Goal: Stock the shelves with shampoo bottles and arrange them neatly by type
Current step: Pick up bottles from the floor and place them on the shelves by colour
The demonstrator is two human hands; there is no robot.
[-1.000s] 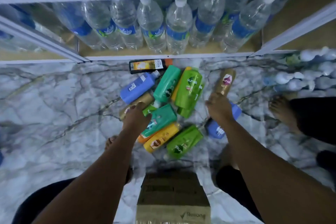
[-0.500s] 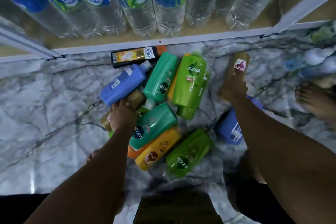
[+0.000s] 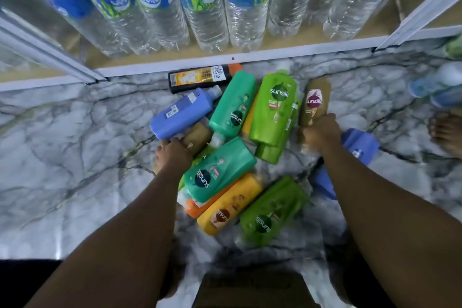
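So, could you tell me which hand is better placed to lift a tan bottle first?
Probably the right hand: it grips the tan Sunsilk bottle, which lies unobstructed. The left hand's tan bottle sits wedged under the blue bottle.

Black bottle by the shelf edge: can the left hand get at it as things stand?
Probably yes. The black bottle lies uncovered on top, but the left hand already grips a brown bottle and would reach over the blue bottle.

The clear plastic water bottles [image 3: 207,7] lose their caps past the top edge. The left hand [image 3: 172,155] hides its fingers and most of a tan shampoo bottle [image 3: 197,136].
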